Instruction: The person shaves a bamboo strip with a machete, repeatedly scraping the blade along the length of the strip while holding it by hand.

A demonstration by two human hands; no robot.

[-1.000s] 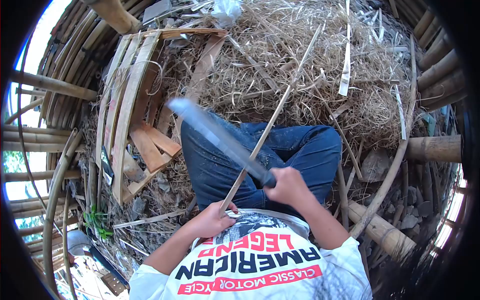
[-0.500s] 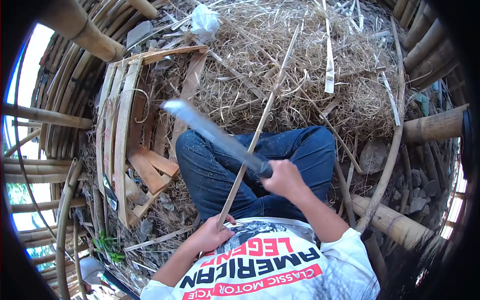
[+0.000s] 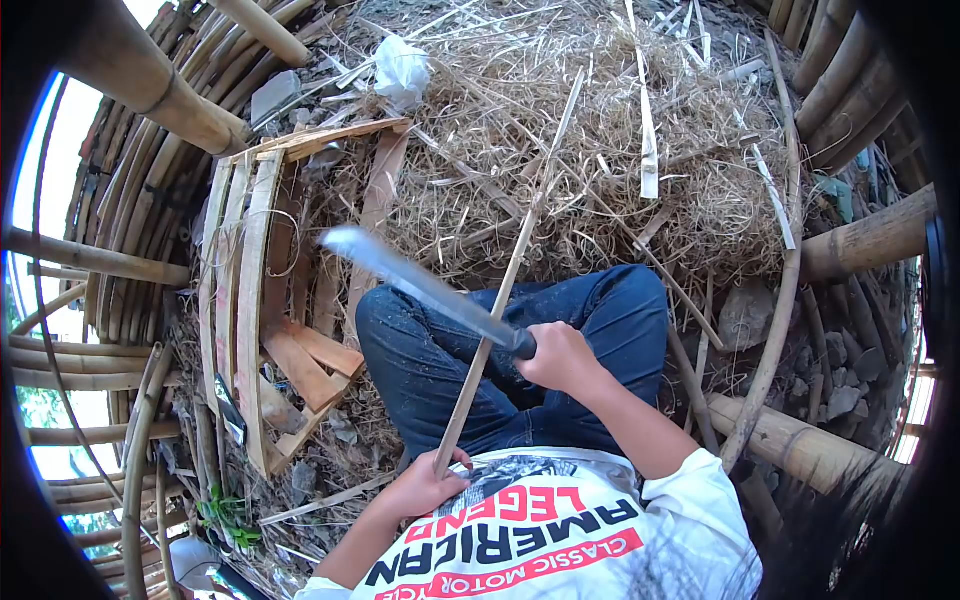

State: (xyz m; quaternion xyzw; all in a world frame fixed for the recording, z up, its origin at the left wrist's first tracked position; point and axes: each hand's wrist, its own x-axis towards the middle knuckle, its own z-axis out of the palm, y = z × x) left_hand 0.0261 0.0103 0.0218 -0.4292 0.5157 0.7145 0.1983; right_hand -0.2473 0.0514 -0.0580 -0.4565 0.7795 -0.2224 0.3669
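Observation:
My right hand (image 3: pixel 562 357) is closed round the dark handle of a machete (image 3: pixel 415 284), whose long blade points up and left over my crossed legs. The blade overlaps a long thin bamboo strip (image 3: pixel 524 240) near its handle end. Down at my waist, my left hand (image 3: pixel 428 487) grips the lower end of that strip. From there the strip slants up and right, across my jeans (image 3: pixel 420 370) and out over a heap of shavings (image 3: pixel 470 200).
A slatted wooden crate (image 3: pixel 262 215) lies to the left, near a white plastic bag (image 3: pixel 402 72). Bamboo poles (image 3: pixel 100 258) wall the left side. A thick bamboo pole (image 3: pixel 800 445) and stones (image 3: pixel 748 315) lie on the right.
The view has shifted slightly, so surroundings sit a little lower. Both hands keep their hold, and the machete stays across the bamboo strip at nearly the same angle.

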